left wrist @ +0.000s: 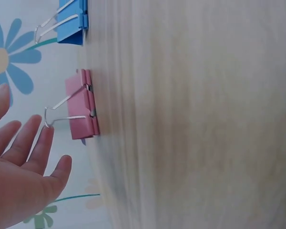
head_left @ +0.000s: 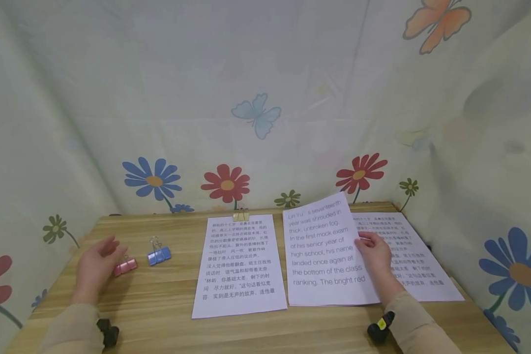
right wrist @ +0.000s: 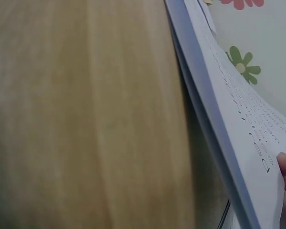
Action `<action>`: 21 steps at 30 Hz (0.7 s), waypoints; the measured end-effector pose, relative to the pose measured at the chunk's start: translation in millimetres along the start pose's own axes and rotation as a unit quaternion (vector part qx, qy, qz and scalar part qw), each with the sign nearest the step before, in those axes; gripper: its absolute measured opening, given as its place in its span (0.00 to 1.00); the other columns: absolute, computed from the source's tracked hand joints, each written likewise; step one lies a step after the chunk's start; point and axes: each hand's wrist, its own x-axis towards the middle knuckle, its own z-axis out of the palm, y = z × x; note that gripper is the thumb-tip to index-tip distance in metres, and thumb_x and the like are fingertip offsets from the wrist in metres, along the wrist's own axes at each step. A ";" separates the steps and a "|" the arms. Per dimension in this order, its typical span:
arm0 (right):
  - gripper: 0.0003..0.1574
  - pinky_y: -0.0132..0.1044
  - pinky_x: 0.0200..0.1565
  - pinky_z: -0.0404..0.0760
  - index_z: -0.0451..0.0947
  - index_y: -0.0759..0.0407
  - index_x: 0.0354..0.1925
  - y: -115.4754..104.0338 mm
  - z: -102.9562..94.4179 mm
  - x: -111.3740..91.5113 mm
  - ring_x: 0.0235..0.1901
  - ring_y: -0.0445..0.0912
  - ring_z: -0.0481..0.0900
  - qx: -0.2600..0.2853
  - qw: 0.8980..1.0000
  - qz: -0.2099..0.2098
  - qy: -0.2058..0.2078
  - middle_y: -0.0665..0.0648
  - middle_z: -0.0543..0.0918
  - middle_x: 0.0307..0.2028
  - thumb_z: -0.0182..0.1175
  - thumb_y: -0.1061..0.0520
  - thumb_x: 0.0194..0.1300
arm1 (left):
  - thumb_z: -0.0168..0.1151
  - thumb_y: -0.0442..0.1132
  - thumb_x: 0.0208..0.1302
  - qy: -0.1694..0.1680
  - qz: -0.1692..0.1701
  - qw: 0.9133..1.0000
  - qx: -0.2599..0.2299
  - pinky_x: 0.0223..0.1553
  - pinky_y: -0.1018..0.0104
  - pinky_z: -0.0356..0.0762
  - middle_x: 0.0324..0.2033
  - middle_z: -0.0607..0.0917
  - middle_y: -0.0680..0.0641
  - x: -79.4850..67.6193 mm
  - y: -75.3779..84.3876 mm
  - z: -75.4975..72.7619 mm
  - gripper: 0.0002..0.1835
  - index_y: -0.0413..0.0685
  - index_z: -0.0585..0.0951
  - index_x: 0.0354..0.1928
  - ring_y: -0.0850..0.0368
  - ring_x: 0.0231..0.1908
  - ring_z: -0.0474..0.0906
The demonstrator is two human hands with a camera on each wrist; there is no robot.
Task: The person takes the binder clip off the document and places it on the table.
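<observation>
In the head view my left hand (head_left: 98, 265) hovers at the left of the table beside a pink binder clip (head_left: 126, 266). The left wrist view shows its fingers (left wrist: 42, 145) loosely spread, a fingertip close to the clip's wire handle; whether they touch is unclear. A blue binder clip (head_left: 159, 256) stands just right of the pink one. My right hand (head_left: 375, 253) pinches the right edge of printed English pages (head_left: 323, 246), thumb on top. Their right side is lifted and curved. In the right wrist view, layered paper edges show below the top sheet (right wrist: 238, 129).
Left of the English pages lies a Chinese-text sheet (head_left: 239, 270) with a yellow binder clip (head_left: 241, 216) on its top edge. Another Chinese-text sheet (head_left: 418, 255) lies to the right, partly covered. All rest on a wooden table (head_left: 159, 314) before a flowered curtain (head_left: 181, 98).
</observation>
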 end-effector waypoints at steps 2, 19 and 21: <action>0.20 0.28 0.34 0.78 0.77 0.61 0.57 0.2 0.9 -1.0 0.40 0.51 0.82 -0.006 1.000 -0.004 -0.002 0.65 0.84 0.47 0.60 0.58 0.69 | 0.51 0.59 0.73 0.007 0.000 1.000 -0.005 0.60 0.35 0.65 0.68 0.64 0.28 -1.1 4.5 1.4 0.42 0.37 0.53 0.76 0.28 0.65 0.62; 0.21 0.43 0.46 0.81 0.74 0.61 0.60 1.1 11.5 5.1 0.46 0.54 0.81 -0.069 0.996 0.008 -0.059 0.64 0.81 0.49 0.59 0.57 0.71 | 0.54 0.53 0.74 0.046 0.095 0.994 -0.028 0.62 0.42 0.68 0.66 0.71 0.34 -15.2 51.9 16.6 0.33 0.38 0.66 0.71 0.32 0.65 0.64; 0.21 0.44 0.47 0.80 0.74 0.61 0.60 0.6 11.3 5.1 0.46 0.54 0.81 -0.077 0.995 0.007 -0.065 0.65 0.81 0.49 0.59 0.57 0.71 | 0.55 0.55 0.73 0.037 0.099 0.994 -0.039 0.50 0.51 0.80 0.67 0.70 0.34 -17.4 56.4 18.8 0.34 0.40 0.66 0.71 0.31 0.66 0.63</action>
